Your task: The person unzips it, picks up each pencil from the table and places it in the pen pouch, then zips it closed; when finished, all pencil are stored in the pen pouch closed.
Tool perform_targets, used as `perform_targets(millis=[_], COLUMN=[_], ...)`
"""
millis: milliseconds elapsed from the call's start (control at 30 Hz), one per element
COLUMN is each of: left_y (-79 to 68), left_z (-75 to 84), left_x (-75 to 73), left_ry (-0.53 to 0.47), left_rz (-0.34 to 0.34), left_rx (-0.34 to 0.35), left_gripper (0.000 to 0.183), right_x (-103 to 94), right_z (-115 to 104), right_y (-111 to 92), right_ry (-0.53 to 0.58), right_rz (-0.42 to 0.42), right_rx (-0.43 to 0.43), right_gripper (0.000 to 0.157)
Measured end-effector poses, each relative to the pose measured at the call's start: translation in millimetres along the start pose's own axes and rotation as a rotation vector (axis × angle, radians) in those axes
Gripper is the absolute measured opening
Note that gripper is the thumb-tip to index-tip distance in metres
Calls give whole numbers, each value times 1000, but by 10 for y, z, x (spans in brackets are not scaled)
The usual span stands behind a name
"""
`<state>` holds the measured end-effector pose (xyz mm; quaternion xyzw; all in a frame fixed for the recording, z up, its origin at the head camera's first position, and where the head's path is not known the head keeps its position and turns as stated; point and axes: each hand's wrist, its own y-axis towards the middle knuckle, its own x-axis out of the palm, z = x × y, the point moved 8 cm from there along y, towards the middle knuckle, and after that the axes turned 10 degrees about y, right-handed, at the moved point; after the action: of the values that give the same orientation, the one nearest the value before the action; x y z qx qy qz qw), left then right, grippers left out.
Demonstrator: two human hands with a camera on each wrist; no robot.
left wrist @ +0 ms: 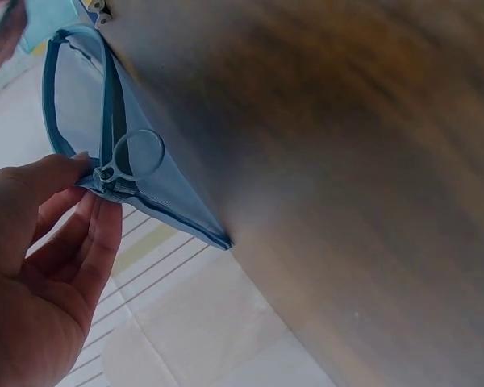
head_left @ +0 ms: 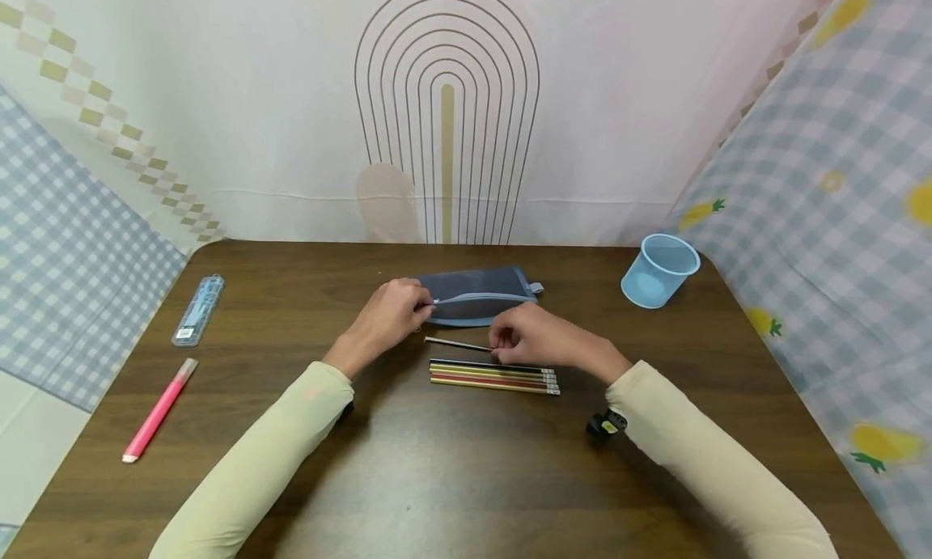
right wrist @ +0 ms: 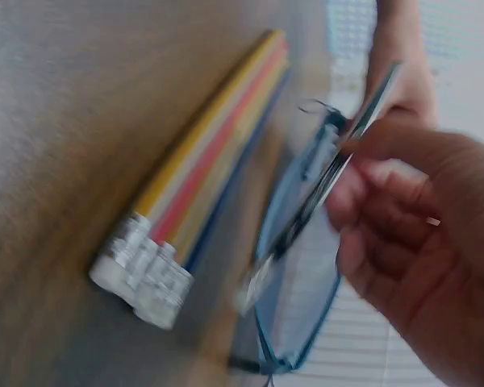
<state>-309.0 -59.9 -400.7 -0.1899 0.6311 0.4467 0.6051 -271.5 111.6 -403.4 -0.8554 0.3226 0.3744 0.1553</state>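
Note:
A blue mesh zip pouch [head_left: 473,285] lies near the back middle of the table, its zipper gaping. My left hand [head_left: 387,315] pinches the pouch's left end between thumb and fingers, beside the round zipper pull [left wrist: 162,148]. In front of the pouch, my right hand [head_left: 546,336] holds a dark, shiny pencil [right wrist: 305,211] between thumb and fingertips, slanted and lifted off the table in the right wrist view. Several more pencils [head_left: 488,376] in black, gold and red lie side by side just nearer to me, white erasers to the right.
At the back right stands a light blue mesh cup [head_left: 655,280]. On the left lie a blue see-through case [head_left: 198,310] with a label and a pink tube [head_left: 158,413] with a clear end. Patterned cloths hang behind and at both sides of the table.

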Motion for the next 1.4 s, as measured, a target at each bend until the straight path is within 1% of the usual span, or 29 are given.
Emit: perform_targets(millis=[67,200,300,400,467,500,567,633,733,833,967,1033,1133,1233,1400], left_y=[0,1,3,7,13,17,27,36,38,37,38,35,32,30,15], left_z=[-4,-13,-13,-8,1,7,19,31,39,40,38,40,55,66,68], left_x=[8,13,-1,-12,-9,-9,-7,-7,-8,-5,9,19,23,5,-18], left_ry=[3,10,8,8,11,12,15,11,10,11,7,-8,-26,-35,-40], left_rz=[-7,-19,-14,-11,-15,-18,-19,-22,-24,-30,-38,-44,-41,-24,3], left_rx=[0,-5,-8,-11,-14,-15,-16,-20,-29,-36,-48,-56,-60,-63,-86], left_gripper=[6,9,9,7,8,10,12,14,14,14,12,11,11,12,13], right_x=[-47,-60,31,182,294,340,409,446,456,422,374,362,361,360,359], right_z=[-11,-16,18,72,107,132,195,266,398,538,696,740,755,740,729], right_y=[-31,-101,-158,-215,-239,-245,-247,-237,-197,-133,-18,38,114,187,262], right_ry=[188,542,731,896,1040,1116,1272,1422,1592,1688,1732,1744,1783,1809,1798], right_rz=[-13,-73,-156,-239,-271,-271,-235,-165,-25,116,279,342,401,441,515], right_rx=[2,55,161,297,389,429,513,593,694,746,760,758,754,733,726], right_gripper=[6,20,26,18,15,16,23,28,30,27,19,19,25,28,30])
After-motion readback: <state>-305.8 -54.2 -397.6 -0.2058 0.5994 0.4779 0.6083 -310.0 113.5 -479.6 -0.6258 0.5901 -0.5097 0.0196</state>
